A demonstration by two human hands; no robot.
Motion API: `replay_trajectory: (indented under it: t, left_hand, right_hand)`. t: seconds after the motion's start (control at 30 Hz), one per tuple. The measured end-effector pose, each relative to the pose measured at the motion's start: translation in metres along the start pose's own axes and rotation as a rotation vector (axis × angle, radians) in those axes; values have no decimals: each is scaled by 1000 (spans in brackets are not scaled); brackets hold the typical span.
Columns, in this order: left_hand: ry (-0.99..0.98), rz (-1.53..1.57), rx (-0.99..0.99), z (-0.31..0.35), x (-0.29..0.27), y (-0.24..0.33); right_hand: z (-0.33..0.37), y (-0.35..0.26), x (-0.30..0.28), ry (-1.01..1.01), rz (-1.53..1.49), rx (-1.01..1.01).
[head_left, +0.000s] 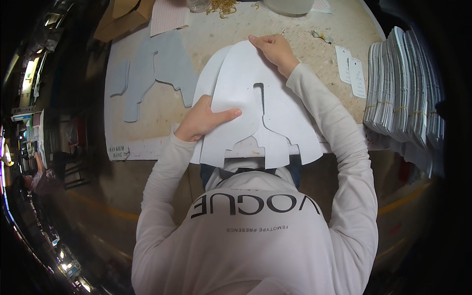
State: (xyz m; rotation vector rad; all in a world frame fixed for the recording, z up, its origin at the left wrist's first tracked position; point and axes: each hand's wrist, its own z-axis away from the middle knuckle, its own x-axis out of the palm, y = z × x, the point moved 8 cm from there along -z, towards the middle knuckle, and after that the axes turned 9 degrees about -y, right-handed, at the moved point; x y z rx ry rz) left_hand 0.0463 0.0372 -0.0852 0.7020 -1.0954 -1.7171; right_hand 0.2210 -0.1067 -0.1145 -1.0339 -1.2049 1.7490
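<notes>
A stack of white, rounded cut sheets with a slot down the middle (246, 98) lies on the worn worktable (295, 29) in front of me. My left hand (204, 120) grips the left side of the top sheet, thumb on top pointing right. My right hand (275, 49) holds the far top edge of the stack, fingers curled over it. The near ends of the sheets hang over the table's front edge.
Grey cut pieces of the same shape (157, 69) lie to the left. Bundled stacks of white sheets (403, 93) stand along the right edge. Two white tags (351, 69), a cardboard box (123, 19) and a bowl (290, 5) sit farther back.
</notes>
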Motion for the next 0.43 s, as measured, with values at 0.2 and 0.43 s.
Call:
replay_trajectory:
  t: [0.2, 0.43]
  left_hand:
    - [-11, 62, -13, 42, 17, -25]
    - [-161, 157, -49, 80, 38, -39]
  right_hand:
    - [-1, 1, 0, -46, -38, 22]
    - [-4, 5, 1, -45, -75, 50]
